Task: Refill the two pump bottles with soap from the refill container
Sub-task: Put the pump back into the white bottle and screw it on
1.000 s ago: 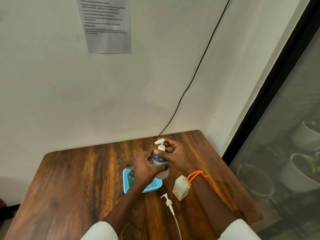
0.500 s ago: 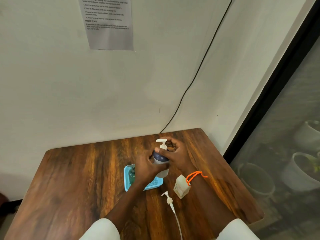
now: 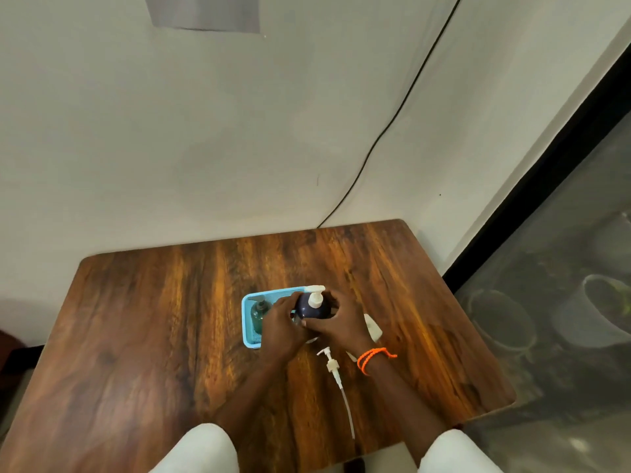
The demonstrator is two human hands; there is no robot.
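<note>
While both hands, left (image 3: 280,324) & right (image 3: 336,322), grip the dark pump bottle (image 3: 312,307) above the blue tray (image 3: 246,322), refill container (image 3: 374,327) mostly hidden behind right wrist; wall sheet (image 3: 205,11) cut off, unreadable

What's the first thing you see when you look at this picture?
Two hands stand out in the middle of the wooden table: the left hand and right hand both grip a dark blue pump bottle with a white pump. Beside it, a green pump bottle sits in a light blue basket, and a loose white pump lies nearer the person.
</note>
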